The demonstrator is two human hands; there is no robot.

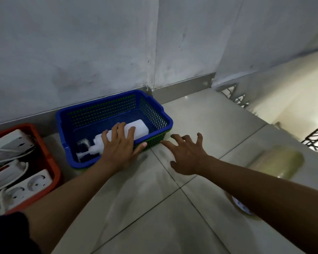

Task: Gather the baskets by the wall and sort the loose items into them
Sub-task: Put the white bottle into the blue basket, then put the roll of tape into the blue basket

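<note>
A blue mesh basket [103,110] sits nested in a green basket [152,142] on the tiled floor against the wall. A white pump bottle [139,127] lies on its side inside it. My left hand [119,149] rests flat over the basket's near rim, with its fingers spread on the bottle and its thumb outside the rim. Just right of the basket's near corner, my right hand [187,154] hovers over the floor with fingers apart and holds nothing.
An orange basket [50,162] at the left holds white power strips [26,189] and cables. A blurred yellowish bottle [277,160] lies on the floor at the right. A small patterned item [240,206] shows under my right forearm. A stair railing [316,138] drops away at far right.
</note>
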